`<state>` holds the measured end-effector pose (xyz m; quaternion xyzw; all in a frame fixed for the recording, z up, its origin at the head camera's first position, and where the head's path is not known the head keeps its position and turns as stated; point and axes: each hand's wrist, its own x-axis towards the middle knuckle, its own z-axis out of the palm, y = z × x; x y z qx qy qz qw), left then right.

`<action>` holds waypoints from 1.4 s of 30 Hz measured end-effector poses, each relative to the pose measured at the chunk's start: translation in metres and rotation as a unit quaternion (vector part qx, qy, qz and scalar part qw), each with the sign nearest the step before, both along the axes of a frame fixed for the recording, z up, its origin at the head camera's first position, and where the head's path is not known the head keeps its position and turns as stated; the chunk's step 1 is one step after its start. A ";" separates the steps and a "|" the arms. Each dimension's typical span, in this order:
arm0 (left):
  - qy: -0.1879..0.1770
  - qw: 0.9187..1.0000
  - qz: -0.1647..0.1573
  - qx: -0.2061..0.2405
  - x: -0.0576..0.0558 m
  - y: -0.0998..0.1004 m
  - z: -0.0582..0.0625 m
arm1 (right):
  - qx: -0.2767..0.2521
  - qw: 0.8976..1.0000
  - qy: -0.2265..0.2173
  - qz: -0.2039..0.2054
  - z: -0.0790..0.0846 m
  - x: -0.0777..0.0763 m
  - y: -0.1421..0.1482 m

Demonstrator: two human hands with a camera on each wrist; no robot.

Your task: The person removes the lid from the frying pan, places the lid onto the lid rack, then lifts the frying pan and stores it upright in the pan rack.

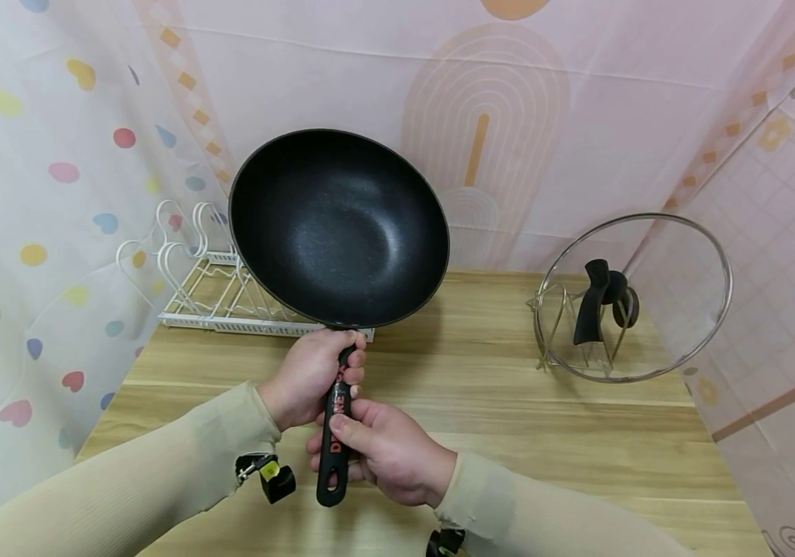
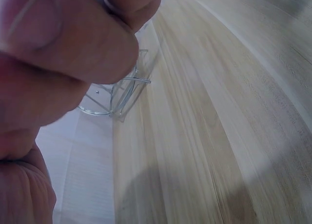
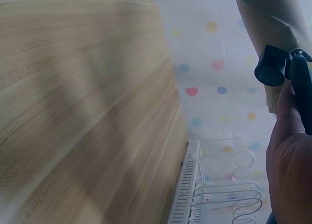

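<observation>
A black wok is held up off the table in the head view, its dark inside turned toward me. My left hand grips the top of its handle, just below the pan. Lower down, my right hand holds the same handle, thumb across the front and fingers behind. In the left wrist view, curled fingers of the left hand fill the upper left. The right wrist view shows the right hand at the right edge, with part of the dark handle.
Behind the wok, a white wire rack stands at the table's back left, partly hidden. At the right, a glass lid with a black handle leans in a small metal wire stand. Patterned curtains hang along the wooden table.
</observation>
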<state>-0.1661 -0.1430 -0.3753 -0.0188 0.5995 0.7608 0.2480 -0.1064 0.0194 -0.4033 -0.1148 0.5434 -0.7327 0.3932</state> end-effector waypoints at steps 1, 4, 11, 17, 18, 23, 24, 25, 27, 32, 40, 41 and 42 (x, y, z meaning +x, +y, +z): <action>0.001 1.000 0.000 -0.001 0.000 0.000 0.000 | 0.002 1.000 0.001 -0.001 0.000 0.000 0.000; 0.004 1.000 0.002 -0.006 0.000 -0.001 0.000 | 0.012 1.000 0.005 -0.001 0.001 -0.001 -0.001; 0.004 1.000 0.012 -0.010 0.001 -0.001 -0.001 | 0.023 1.000 0.012 -0.009 0.001 -0.001 -0.002; -0.002 1.000 0.026 -0.003 0.001 -0.001 -0.002 | 0.026 0.999 0.013 -0.028 0.000 -0.001 -0.005; -0.002 1.000 0.027 -0.004 0.001 -0.001 -0.002 | 0.029 0.999 0.014 -0.032 0.001 -0.001 -0.006; 0.005 0.999 0.032 -0.009 0.001 -0.002 -0.003 | 0.053 0.996 0.041 -0.056 0.000 0.001 -0.009; 0.006 0.999 0.034 -0.009 0.000 -0.002 -0.003 | 0.055 0.996 0.046 -0.059 0.000 0.002 -0.009; 0.008 0.999 0.035 -0.011 0.000 -0.002 -0.003 | 0.058 0.995 0.052 -0.061 -0.001 0.002 -0.010; 0.010 0.999 0.037 -0.014 0.001 -0.003 -0.003 | 0.060 0.995 0.062 -0.060 -0.001 0.002 -0.010; 0.019 0.999 0.042 -0.028 0.002 -0.003 -0.002 | 0.077 0.991 0.093 -0.051 -0.001 0.002 -0.010; 0.022 0.997 0.056 -0.042 0.002 -0.002 -0.001 | 0.096 0.986 0.127 -0.055 -0.004 0.000 -0.010; 0.022 0.997 0.056 -0.045 0.002 -0.002 -0.001 | 0.095 0.986 0.128 -0.053 -0.004 0.000 -0.010; 0.022 0.997 0.058 -0.048 0.002 -0.002 -0.001 | 0.096 0.986 0.130 -0.053 -0.004 0.000 -0.011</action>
